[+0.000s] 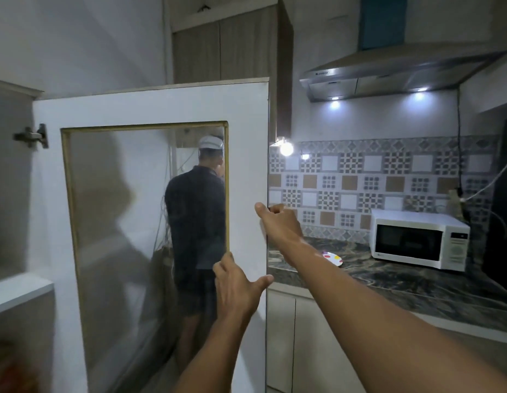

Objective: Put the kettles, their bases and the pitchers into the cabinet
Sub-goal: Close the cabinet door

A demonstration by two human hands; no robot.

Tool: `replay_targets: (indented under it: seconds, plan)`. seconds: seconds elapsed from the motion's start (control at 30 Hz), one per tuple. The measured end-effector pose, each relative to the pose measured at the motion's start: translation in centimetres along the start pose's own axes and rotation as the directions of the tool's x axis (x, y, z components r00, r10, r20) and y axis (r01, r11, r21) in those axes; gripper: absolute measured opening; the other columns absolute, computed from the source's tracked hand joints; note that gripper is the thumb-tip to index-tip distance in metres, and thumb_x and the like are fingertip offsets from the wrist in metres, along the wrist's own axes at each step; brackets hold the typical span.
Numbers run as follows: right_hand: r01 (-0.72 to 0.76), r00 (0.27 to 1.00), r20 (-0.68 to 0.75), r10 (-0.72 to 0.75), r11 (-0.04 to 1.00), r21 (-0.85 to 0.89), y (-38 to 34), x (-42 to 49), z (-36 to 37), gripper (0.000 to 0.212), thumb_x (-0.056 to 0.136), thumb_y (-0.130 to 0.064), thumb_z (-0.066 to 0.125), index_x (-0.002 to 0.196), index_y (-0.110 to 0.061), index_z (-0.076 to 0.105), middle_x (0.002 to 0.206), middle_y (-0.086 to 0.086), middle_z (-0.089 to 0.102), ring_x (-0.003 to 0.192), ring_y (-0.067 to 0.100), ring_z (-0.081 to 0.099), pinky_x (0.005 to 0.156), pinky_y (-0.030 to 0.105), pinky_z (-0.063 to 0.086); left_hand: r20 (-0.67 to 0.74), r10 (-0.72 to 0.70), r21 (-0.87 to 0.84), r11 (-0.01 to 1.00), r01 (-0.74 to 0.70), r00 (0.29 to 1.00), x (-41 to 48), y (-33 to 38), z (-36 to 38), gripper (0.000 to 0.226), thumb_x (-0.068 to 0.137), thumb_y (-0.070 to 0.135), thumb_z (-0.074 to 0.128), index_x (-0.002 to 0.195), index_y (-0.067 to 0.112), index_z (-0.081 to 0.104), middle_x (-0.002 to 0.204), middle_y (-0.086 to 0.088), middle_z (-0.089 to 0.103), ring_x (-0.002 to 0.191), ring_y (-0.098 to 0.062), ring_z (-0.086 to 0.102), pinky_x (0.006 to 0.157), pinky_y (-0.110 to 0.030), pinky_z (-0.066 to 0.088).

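A white cabinet door (51, 177) with a gold-framed glass pane stands swung open in front of me. My right hand (277, 222) is curled around the door's free right edge at mid height. My left hand (238, 287) lies flat against the door's lower right part, fingers spread, thumb hooked over the edge. The cabinet's interior (11, 194) shows at the far left with a white shelf (20, 290). No kettle, base or pitcher is in view. The glass reflects a person standing.
A dark marble counter (388, 282) runs to the right with a white microwave (419, 239) and a small spotted plate (333, 258) on it. A steel range hood (394, 75) hangs above. White lower cabinets (306, 344) sit under the counter.
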State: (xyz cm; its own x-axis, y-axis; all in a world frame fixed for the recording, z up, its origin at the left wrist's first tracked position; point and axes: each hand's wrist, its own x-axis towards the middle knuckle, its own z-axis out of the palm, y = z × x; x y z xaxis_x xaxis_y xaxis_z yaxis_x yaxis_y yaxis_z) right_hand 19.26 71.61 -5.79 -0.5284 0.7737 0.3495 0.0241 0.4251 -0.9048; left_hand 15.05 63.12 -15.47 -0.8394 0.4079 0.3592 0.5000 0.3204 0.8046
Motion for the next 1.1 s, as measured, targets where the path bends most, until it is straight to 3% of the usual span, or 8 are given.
replay_targets:
  seconds: [0.2,0.27,0.37,0.47,0.6,0.7,0.9,1.1]
  plan:
    - [0.109,0.991,-0.064,-0.114,0.991,-0.082,-3.3,-8.3,0.9,0.035,0.089,-0.05,0.055,0.075,-0.02,0.045,0.072,-0.002,0.052,0.075,0.025,0.053,0.062,0.032,0.036,-0.045,0.024,0.056,0.998,-0.022,0.999,-7.5,-0.1,-5.2,0.115,0.064,0.054,0.081,0.149,0.017,0.013,0.144,-0.009,0.024,0.132,-0.027,0.035,0.104,-0.036,0.041]
    - [0.149,0.984,-0.081,-0.156,0.985,-0.086,-4.5,-11.0,1.5,0.035,0.088,-0.051,0.055,0.074,-0.02,0.045,0.069,-0.004,0.053,0.076,0.026,0.056,0.067,0.035,0.043,-0.058,0.043,0.083,0.996,-0.039,0.997,-9.5,-0.6,-7.5,0.114,0.064,0.057,0.079,0.149,0.017,0.014,0.142,-0.009,0.026,0.131,-0.028,0.035,0.105,-0.037,0.04]
    - [0.275,0.962,0.017,-0.274,0.957,-0.096,-7.0,-17.4,3.0,0.035,0.089,-0.052,0.053,0.071,-0.023,0.044,0.069,-0.008,0.052,0.078,0.025,0.057,0.071,0.035,0.042,-0.153,0.002,0.084,0.996,0.011,0.988,-14.0,-1.7,-11.9,0.114,0.06,0.065,0.075,0.147,0.019,0.017,0.141,-0.007,0.03,0.131,-0.028,0.037,0.106,-0.042,0.043]
    - [0.403,0.907,0.147,-0.393,0.915,-0.038,-9.9,-23.3,5.7,0.036,0.088,-0.053,0.055,0.069,-0.025,0.043,0.067,-0.009,0.051,0.069,0.018,0.054,0.067,0.034,0.04,-0.284,-0.039,0.058,0.997,0.058,0.958,-17.7,-3.1,-16.9,0.094,0.072,0.057,0.072,0.144,0.019,0.023,0.137,-0.005,0.034,0.127,-0.023,0.041,0.098,-0.032,0.043]
    - [0.469,0.82,0.298,-0.49,0.872,0.142,-14.0,-28.9,10.7,0.035,0.088,-0.048,0.06,0.071,-0.021,0.045,0.063,-0.006,0.046,0.058,0.014,0.045,0.064,0.037,0.046,-0.479,-0.038,0.121,0.987,0.109,0.877,-21.2,-4.4,-24.6,0.048,0.088,0.036,0.062,0.129,0.017,0.045,0.119,-0.001,0.049,0.106,-0.017,0.054,0.08,-0.022,0.043]
    - [0.516,0.729,0.399,-0.555,0.83,0.212,-17.6,-32.4,15.1,0.029,0.09,-0.041,0.06,0.074,-0.02,0.048,0.067,-0.004,0.053,0.065,0.018,0.054,0.068,0.038,0.051,-0.612,-0.081,0.111,0.976,0.187,0.787,-22.7,-6.2,-31.6,0.027,0.092,0.026,0.057,0.116,0.014,0.054,0.107,0.0,0.054,0.095,-0.014,0.053,0.074,-0.023,0.041]
    - [0.587,0.547,0.582,-0.602,0.771,0.246,-22.7,-36.2,24.1,0.023,0.093,-0.038,0.061,0.087,-0.018,0.052,0.088,0.002,0.063,0.08,0.022,0.058,0.07,0.034,0.045,-0.74,-0.223,0.092,0.901,0.423,0.635,-22.7,-11.1,-42.5,0.024,0.093,0.023,0.059,0.111,0.009,0.066,0.11,-0.01,0.071,0.104,-0.026,0.064,0.088,-0.03,0.049]
    - [0.591,0.44,0.633,-0.637,0.736,0.329,-26.1,-36.7,34.1,0.023,0.092,-0.038,0.064,0.088,-0.02,0.052,0.09,0.002,0.065,0.081,0.02,0.062,0.071,0.036,0.05,-0.82,-0.219,0.106,0.85,0.516,0.529,-19.7,-15.2,-49.2,0.022,0.097,0.02,0.056,0.113,0.011,0.068,0.109,-0.006,0.07,0.092,-0.015,0.063,0.072,-0.021,0.042]
